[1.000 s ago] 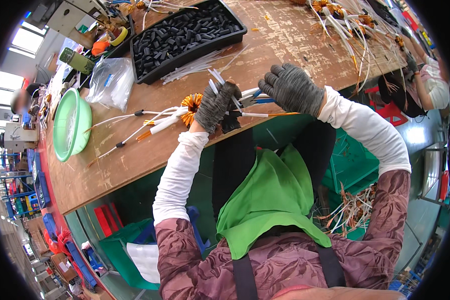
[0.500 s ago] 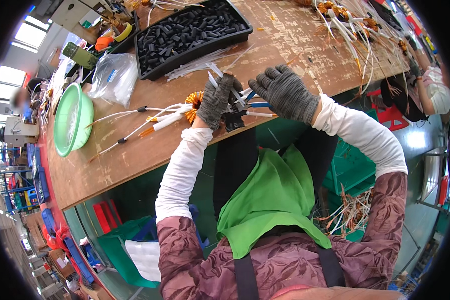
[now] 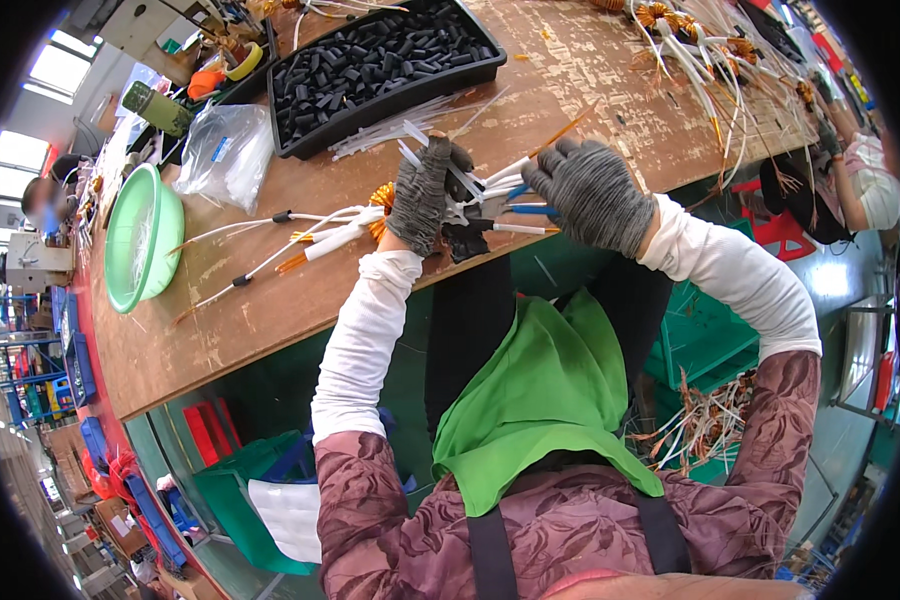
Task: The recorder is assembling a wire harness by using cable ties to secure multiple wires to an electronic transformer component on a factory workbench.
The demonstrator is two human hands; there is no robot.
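Both hands wear grey knit gloves. My left hand (image 3: 420, 198) is closed around clear plastic tubes (image 3: 410, 143) and part of a wire bundle, just right of an orange copper-wound coil (image 3: 381, 203). White leads (image 3: 320, 243) with black sleeves and bare copper ends spread leftward from the coil. My right hand (image 3: 592, 195) has its fingers curled, fingertips pinched at a blue wire (image 3: 517, 191); its thumb side is partly hidden. Another blue-sleeved wire (image 3: 535, 210) runs below the fingers, and a white wire with a copper end (image 3: 562, 135) sticks up beyond them. Black material (image 3: 464, 242) lies under the bundle.
A black tray (image 3: 288, 150) of short black tube pieces stands beyond my left hand, with loose clear tubes (image 3: 375, 135) along it. Further left are a plastic bag (image 3: 225, 155) and a green basin (image 3: 175, 245). More wired coils (image 3: 670, 25) lie far right, near another person's arm (image 3: 850, 185).
My right hand has moved slightly right, away from my left, and more of the white and blue wires shows between them. My left hand has shifted a little left, tubes still in it.
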